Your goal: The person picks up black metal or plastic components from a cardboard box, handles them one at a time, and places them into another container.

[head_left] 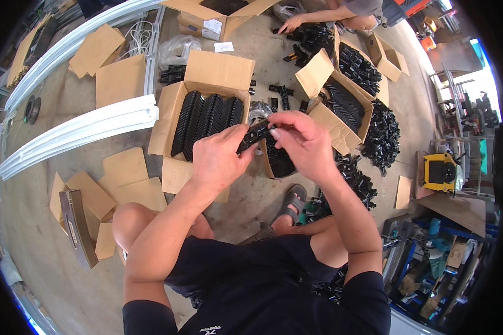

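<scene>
My left hand [221,153] is closed round a black plastic fitting [255,135], a short bar-like piece held in front of me. At its upper right end my right hand [303,139] pinches with thumb and fingers. Whatever lies between those fingertips is too small to make out. Below the fitting stands a small open carton [270,174] with black pieces inside, partly covered by my hands. Left of it, a large open cardboard box [160,125] holds neat rows of the same kind of black parts [211,118].
Another open box [341,127] with stacked black parts stands to the right, beside loose heaps [381,137]. A co-worker's hand [292,23] reaches into a far pile. White metal profiles [84,131] lie left, near flattened cardboard [131,173]. A yellow-and-black case [440,172] sits right.
</scene>
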A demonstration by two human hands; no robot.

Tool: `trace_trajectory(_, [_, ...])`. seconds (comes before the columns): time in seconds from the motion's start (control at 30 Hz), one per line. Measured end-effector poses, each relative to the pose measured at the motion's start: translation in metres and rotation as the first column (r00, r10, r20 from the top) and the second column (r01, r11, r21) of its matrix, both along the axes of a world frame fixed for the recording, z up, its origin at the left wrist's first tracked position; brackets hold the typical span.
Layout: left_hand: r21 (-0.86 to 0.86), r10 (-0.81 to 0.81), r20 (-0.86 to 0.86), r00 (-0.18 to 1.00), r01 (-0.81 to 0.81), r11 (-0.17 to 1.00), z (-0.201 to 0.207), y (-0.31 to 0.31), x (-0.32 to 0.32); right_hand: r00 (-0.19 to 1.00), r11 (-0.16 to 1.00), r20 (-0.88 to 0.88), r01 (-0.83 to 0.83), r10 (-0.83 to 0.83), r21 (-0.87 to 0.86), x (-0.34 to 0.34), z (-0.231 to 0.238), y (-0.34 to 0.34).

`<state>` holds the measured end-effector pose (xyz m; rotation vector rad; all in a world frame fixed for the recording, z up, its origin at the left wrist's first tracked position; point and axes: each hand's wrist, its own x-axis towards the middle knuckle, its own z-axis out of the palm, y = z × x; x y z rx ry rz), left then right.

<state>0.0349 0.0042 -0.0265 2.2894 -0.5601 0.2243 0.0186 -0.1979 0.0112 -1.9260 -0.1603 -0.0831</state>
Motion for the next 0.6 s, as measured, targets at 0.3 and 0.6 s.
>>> trace_trajectory(0.3, [0.019,-0.008,0.060,0.998,0.006,1.000,0.004,0.001,-0.008,0.868,0.899,0.448,0.002,0.217,-0.438,0.001,-0.014,0.012])
trace_trajectory(0.6, [0.069,-0.010,0.060,0.998,0.006,0.998,0.006,0.004,-0.009,0.809,0.774,0.444,-0.021,0.385,-0.633,0.002,-0.008,0.016])
